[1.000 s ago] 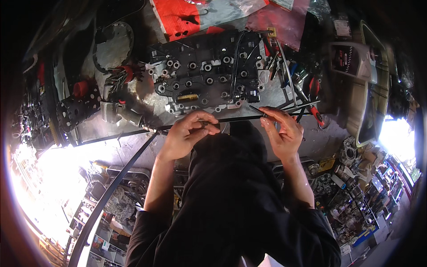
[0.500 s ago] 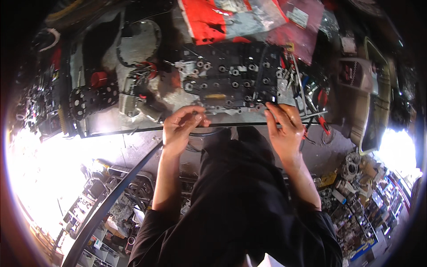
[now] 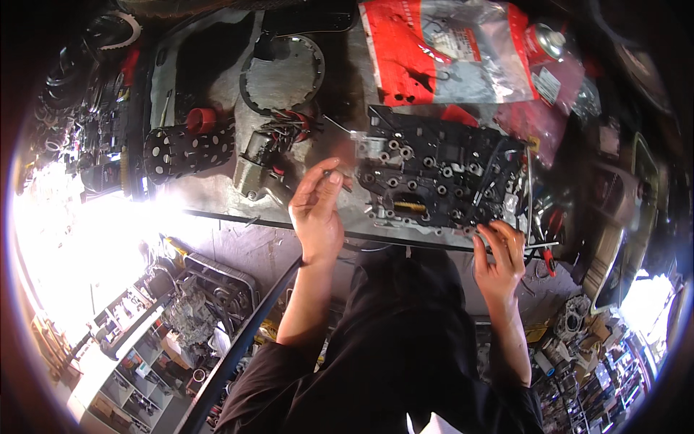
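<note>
A black and silver valve body (image 3: 434,170), a flat block with several ringed round holes, lies on the metal bench. Just off its left end is my left hand (image 3: 318,213), raised over the bench edge with thumb and forefinger pinched together. Whatever is in that pinch is too small to make out. My right hand (image 3: 502,260) is at the block's near right corner, fingers curled and thumb close to the forefinger. Its fingertips seem to touch the corner, but I cannot tell what they hold, if anything.
Beyond the block lie a red and clear plastic bag (image 3: 448,54) and a spray can (image 3: 544,43). Left of it are a toothed ring (image 3: 282,76), a red cap (image 3: 202,120) and a perforated black drum (image 3: 189,153). Red-handled pliers (image 3: 551,235) lie at right. A dark bar (image 3: 231,354) slants below.
The view has turned, so bench things appear further right and lower. My left hand has moved leftward, away from the block's near edge, its pinch kept. My right hand stays by the near right corner.
</note>
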A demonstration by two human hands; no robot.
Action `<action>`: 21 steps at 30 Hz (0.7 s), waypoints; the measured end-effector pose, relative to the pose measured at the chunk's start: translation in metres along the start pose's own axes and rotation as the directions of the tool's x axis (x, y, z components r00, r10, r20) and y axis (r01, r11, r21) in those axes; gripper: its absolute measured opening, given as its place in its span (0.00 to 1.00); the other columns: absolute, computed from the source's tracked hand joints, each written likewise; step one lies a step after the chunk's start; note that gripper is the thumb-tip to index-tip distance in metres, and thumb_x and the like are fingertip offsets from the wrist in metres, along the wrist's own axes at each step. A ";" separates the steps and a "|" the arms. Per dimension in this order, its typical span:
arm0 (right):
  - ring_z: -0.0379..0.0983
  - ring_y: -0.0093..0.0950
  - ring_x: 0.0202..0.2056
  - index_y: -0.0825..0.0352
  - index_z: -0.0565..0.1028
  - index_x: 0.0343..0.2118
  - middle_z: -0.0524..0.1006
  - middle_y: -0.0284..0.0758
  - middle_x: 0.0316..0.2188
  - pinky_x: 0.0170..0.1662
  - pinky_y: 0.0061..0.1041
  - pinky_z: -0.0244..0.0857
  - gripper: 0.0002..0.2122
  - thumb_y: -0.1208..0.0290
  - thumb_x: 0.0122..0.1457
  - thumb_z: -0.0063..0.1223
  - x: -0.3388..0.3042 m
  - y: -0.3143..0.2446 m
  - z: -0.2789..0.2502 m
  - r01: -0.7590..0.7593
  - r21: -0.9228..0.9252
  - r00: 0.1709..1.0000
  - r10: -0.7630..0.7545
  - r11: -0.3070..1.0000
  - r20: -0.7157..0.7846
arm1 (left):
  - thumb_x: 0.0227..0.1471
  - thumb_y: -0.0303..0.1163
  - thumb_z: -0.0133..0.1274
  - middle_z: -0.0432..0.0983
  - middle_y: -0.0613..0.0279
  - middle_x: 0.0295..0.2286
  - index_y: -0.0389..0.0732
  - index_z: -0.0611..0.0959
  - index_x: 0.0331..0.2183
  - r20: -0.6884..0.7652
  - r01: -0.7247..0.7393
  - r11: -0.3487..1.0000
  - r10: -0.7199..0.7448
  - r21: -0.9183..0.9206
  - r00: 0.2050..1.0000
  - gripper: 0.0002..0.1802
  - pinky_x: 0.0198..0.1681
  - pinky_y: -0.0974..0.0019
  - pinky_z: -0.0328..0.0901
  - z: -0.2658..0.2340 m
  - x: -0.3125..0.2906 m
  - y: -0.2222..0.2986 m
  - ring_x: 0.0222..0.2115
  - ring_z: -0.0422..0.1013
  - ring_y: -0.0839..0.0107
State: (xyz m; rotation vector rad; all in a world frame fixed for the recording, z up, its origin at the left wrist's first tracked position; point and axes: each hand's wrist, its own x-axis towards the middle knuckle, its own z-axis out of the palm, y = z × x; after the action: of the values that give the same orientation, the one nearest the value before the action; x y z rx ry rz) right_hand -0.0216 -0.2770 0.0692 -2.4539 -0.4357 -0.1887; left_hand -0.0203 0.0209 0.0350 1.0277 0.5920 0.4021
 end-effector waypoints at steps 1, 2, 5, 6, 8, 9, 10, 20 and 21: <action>0.74 0.34 0.37 0.67 0.83 0.37 0.78 0.37 0.42 0.40 0.32 0.69 0.10 0.85 0.52 0.65 0.000 0.001 -0.001 -0.002 -0.002 1.000 0.002 1.000 0.030 | 0.58 0.19 0.59 0.81 0.53 0.44 0.31 0.82 0.48 0.049 -0.014 1.000 0.014 -0.001 0.999 0.15 0.44 0.65 0.70 -0.002 0.002 0.000 0.36 0.77 0.68; 0.74 0.35 0.38 0.67 0.82 0.37 0.79 0.38 0.42 0.42 0.32 0.69 0.10 0.86 0.53 0.64 0.000 0.002 -0.002 0.040 0.008 0.999 -0.040 0.999 0.023 | 0.58 0.19 0.59 0.81 0.52 0.44 0.31 0.82 0.48 0.043 -0.017 1.000 0.017 0.004 0.999 0.15 0.43 0.65 0.70 -0.003 0.005 0.000 0.36 0.77 0.68; 0.73 0.32 0.35 0.66 0.83 0.38 0.79 0.38 0.43 0.37 0.29 0.68 0.11 0.85 0.52 0.66 0.000 0.005 0.000 0.078 -0.024 0.996 -0.077 0.997 0.035 | 0.58 0.19 0.59 0.80 0.51 0.46 0.32 0.83 0.47 0.031 -0.051 0.998 0.052 -0.027 0.998 0.14 0.43 0.66 0.71 -0.005 0.010 -0.002 0.36 0.77 0.68; 0.73 0.32 0.34 0.66 0.83 0.38 0.79 0.38 0.43 0.37 0.29 0.68 0.11 0.85 0.52 0.66 -0.001 0.006 0.000 0.073 -0.034 0.997 -0.071 0.997 0.038 | 0.58 0.19 0.59 0.80 0.52 0.46 0.31 0.82 0.48 0.012 -0.039 0.999 0.039 0.014 0.999 0.15 0.43 0.65 0.70 -0.005 0.011 -0.002 0.36 0.77 0.68; 0.73 0.31 0.35 0.65 0.84 0.39 0.78 0.37 0.44 0.37 0.28 0.68 0.12 0.85 0.52 0.67 -0.003 0.006 0.002 0.034 -0.051 0.999 -0.032 0.998 0.041 | 0.57 0.19 0.58 0.80 0.54 0.44 0.29 0.81 0.49 -0.021 -0.005 0.995 0.007 0.103 1.000 0.17 0.44 0.65 0.70 -0.006 0.014 0.002 0.35 0.76 0.69; 0.72 0.31 0.35 0.65 0.84 0.39 0.78 0.37 0.44 0.37 0.28 0.68 0.12 0.85 0.52 0.67 -0.005 0.005 0.002 0.021 -0.069 0.999 -0.018 0.997 0.043 | 0.57 0.19 0.58 0.80 0.56 0.40 0.28 0.81 0.49 -0.024 -0.015 0.992 0.018 0.123 1.000 0.18 0.44 0.66 0.69 -0.005 0.014 0.003 0.35 0.75 0.70; 0.72 0.30 0.35 0.65 0.84 0.40 0.78 0.37 0.44 0.37 0.28 0.68 0.12 0.84 0.52 0.67 -0.006 0.004 0.002 0.011 -0.088 0.999 -0.007 0.996 0.049 | 0.57 0.19 0.58 0.80 0.56 0.40 0.28 0.81 0.49 -0.019 -0.022 0.993 0.024 0.113 1.000 0.17 0.44 0.66 0.69 -0.003 0.015 0.005 0.35 0.75 0.70; 0.72 0.32 0.38 0.64 0.81 0.37 0.76 0.40 0.45 0.36 0.25 0.68 0.13 0.85 0.50 0.71 -0.010 0.011 0.005 0.037 -0.079 0.998 -0.033 0.996 0.055 | 0.55 0.15 0.58 0.79 0.53 0.45 0.31 0.83 0.46 0.060 -0.131 0.971 0.121 0.200 0.991 0.15 0.47 0.64 0.71 0.003 0.021 0.003 0.40 0.75 0.70; 0.72 0.32 0.38 0.64 0.81 0.36 0.76 0.41 0.45 0.36 0.25 0.68 0.13 0.84 0.50 0.71 -0.011 0.011 0.006 0.044 -0.068 0.998 -0.041 0.997 0.049 | 0.54 0.14 0.60 0.79 0.53 0.45 0.32 0.83 0.46 0.070 -0.154 0.954 0.140 0.257 0.988 0.16 0.47 0.65 0.71 0.005 0.021 0.003 0.40 0.75 0.70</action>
State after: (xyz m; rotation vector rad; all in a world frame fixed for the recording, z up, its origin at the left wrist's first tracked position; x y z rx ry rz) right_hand -0.0277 -0.2847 0.0558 -2.5229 -0.5102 -0.1660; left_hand -0.0012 0.0311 0.0334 1.3374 0.5336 0.4347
